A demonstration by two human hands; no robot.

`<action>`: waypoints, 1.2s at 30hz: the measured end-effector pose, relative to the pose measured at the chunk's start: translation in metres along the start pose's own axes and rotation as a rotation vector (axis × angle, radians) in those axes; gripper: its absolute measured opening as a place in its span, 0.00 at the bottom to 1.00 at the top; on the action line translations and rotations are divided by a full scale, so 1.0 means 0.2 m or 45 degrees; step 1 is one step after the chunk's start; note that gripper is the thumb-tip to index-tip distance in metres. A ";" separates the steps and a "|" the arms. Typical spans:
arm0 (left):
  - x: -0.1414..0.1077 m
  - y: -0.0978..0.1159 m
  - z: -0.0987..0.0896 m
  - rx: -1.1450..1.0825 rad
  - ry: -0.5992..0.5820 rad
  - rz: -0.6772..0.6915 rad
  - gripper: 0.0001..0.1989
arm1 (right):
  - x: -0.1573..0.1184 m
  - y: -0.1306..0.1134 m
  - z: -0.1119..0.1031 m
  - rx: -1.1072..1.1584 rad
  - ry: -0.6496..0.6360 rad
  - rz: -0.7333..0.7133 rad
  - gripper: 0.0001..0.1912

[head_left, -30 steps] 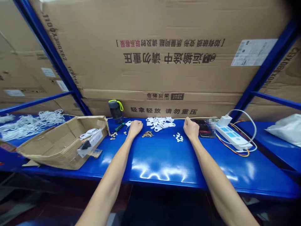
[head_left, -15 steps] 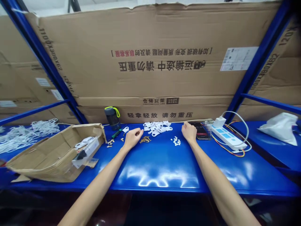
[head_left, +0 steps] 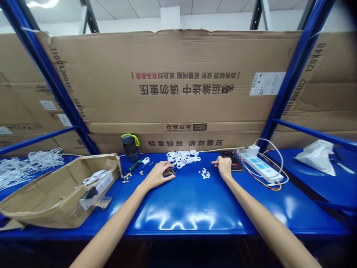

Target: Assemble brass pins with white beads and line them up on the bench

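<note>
My left hand (head_left: pixel 159 175) lies palm down on the blue table, its fingers spread and curved around a small pile of brass-coloured screw-like pieces (head_left: pixel 168 172). Behind it rests a heap of flat white plastic parts (head_left: pixel 182 158), each with a ring-shaped end. My right hand (head_left: pixel 224 166) is on the table beside a dark phone (head_left: pixel 237 165). Its index finger points left and the other fingers are curled, with nothing visible in them. Between my hands, nearer the right, several tiny white pieces (head_left: pixel 205 174) lie scattered.
An open cardboard box (head_left: pixel 52 208) stands at left, with small brass pieces (head_left: pixel 126 177), a green-handled screwdriver (head_left: pixel 135 165) and a dark bottle (head_left: pixel 130 148) near it. A white power strip (head_left: pixel 262 168) with cables lies at right. A cardboard panel (head_left: pixel 181 108) closes the back.
My left hand has opened from a loose fist and moved onto the brass pieces. My right index finger has stretched out to the left. The camera has tilted up.
</note>
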State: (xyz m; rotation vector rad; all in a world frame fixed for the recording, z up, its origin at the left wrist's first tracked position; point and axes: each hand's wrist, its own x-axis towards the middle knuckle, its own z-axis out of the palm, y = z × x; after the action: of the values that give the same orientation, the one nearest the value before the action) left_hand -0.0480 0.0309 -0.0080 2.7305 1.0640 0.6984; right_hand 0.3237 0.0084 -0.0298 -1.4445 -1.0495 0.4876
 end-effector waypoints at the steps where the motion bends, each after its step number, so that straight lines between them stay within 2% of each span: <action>1: 0.00 0.00 0.00 -0.006 -0.010 -0.005 0.22 | -0.01 0.00 0.00 -0.030 0.012 0.023 0.26; 4: 0.01 -0.01 0.01 -0.027 -0.044 -0.017 0.20 | -0.03 0.00 0.00 -0.114 0.036 0.004 0.24; 9: 0.01 -0.04 0.02 -0.076 -0.020 -0.050 0.20 | -0.10 -0.05 0.01 -0.175 -0.181 -0.375 0.17; 13: 0.01 -0.04 0.02 -0.070 0.002 -0.063 0.18 | -0.14 -0.05 0.01 -0.207 -0.181 -0.510 0.13; 15: 0.01 -0.03 0.02 -0.050 0.006 -0.067 0.19 | -0.15 -0.04 0.00 -0.223 -0.136 -0.495 0.12; 19: 0.01 -0.02 0.02 -0.026 -0.025 -0.035 0.20 | -0.12 0.00 -0.01 -0.187 -0.018 -0.351 0.07; 22: 0.02 -0.02 0.02 -0.040 -0.042 -0.006 0.18 | -0.10 0.03 -0.01 -0.115 -0.008 -0.312 0.08; 26: 0.02 -0.04 0.02 -0.079 0.021 -0.048 0.16 | -0.09 0.02 -0.01 -0.070 -0.073 -0.351 0.06; 29: 0.02 -0.06 0.03 -0.103 0.052 -0.089 0.15 | -0.08 0.01 0.00 -0.045 -0.096 -0.435 0.09; 33: 0.02 -0.07 0.03 -0.126 0.085 -0.102 0.17 | -0.06 0.02 0.00 -0.154 0.070 -0.560 0.11; 36: 0.03 -0.08 0.03 -0.165 0.109 -0.095 0.18 | -0.06 0.05 -0.01 -0.157 0.143 -0.511 0.07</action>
State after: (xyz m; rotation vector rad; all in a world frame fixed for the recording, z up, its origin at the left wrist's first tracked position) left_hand -0.0517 0.0467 -0.0162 2.5587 1.0912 0.8482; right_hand 0.3232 -0.0010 -0.0413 -1.3062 -1.2572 0.0534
